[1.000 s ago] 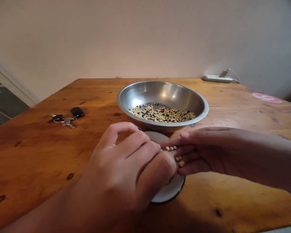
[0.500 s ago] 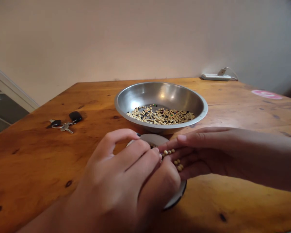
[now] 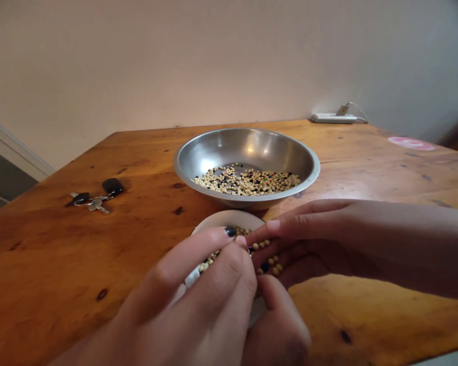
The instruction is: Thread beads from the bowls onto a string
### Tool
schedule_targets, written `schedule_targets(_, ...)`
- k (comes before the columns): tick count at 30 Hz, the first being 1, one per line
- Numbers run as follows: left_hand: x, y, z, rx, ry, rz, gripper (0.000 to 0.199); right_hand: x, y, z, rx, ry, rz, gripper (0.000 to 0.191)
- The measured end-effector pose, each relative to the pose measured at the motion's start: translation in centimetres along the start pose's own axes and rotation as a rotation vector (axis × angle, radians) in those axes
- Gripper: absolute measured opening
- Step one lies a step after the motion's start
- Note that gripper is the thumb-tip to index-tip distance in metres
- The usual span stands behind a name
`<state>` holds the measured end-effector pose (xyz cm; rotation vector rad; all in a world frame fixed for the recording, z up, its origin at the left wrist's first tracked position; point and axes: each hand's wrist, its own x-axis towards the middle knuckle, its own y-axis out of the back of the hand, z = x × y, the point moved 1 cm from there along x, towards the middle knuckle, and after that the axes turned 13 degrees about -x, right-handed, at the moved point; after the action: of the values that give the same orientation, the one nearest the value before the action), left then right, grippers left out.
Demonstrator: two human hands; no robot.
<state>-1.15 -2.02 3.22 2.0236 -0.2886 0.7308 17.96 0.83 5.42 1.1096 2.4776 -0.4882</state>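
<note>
My right hand [image 3: 309, 234] is held palm up and cupped, with several pale round beans [image 3: 275, 265] and at least one black bean [image 3: 265, 266] lying on its fingers. My left hand [image 3: 221, 290] reaches in from the lower left. Its fingertips touch or nearly touch the right fingers beside the beans, thumb apart from the fingers, with nothing visible gripped. Under both hands stands a white bowl [image 3: 213, 220] holding more beans, mostly covered by my left hand. Just beyond it, a wide steel basin [image 3: 278, 147] contains pale beans mixed with black and a few coloured pieces.
A bunch of keys [image 3: 96, 203] with black fobs lies on the wooden table [image 3: 53, 264] at left. By the wall at the back right are a white power strip [image 3: 334, 118] and its cable. A pink round sticker [image 3: 411, 143] is on the table's right side.
My left thumb has moved away from its fingers, baring a black bean on my right hand and more of the white bowl. The whole view has shifted slightly.
</note>
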Motion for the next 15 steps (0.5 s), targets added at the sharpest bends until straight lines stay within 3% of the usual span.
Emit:
schedule_targets(8, -1.0, 0.3, 0.9, -0.034, 0.029, -0.070, 0.016, -0.7, -1.0, -0.2, 0.041, -0.012, 0.049, 0.030)
schedule_targets(15, 0.2, 0.2, 0.4, 0.000, 0.000, 0.039, 0.009, -0.7, -0.9, -0.6, 0.084, -0.099, 0.025, 0.027)
